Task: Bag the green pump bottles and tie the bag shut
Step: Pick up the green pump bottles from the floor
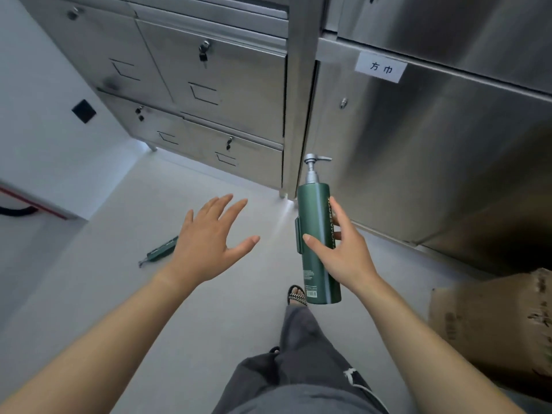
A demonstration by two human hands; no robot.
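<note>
Far left: a pale wall carries a black square plate [84, 111].

On the floor [125, 294], left of centre: a second pump bottle [159, 251], green, lies on its side with the pump end towards me. My wrist hides its far end. Nothing is touching it.

My left hand [206, 237] is held out above the floor, palm down, with the fingers straight and spread and the thumb out to the side. It has hold of nothing and is apart from both bottles.

Behind it: steel lockers [209, 85] with keyed doors stand on short legs.

Centre, low: my sandalled foot [296, 295] is on the floor beneath grey trousers [298, 354].

Right of centre: the held pump bottle [318, 234], green with a silver pump, is upright in the air in front of the cabinet. Its spout points right and its printed base is lowest.

My right hand [343, 249] grips this bottle at mid-body. The thumb lies across the front and the fingers wrap around the back. The grasp looks light rather than fully clenched.

Right: a large steel cabinet [448, 159] bears a white paper label [381, 68].

Far right, low: a cardboard box [493, 318] stands against the cabinet base.
</note>
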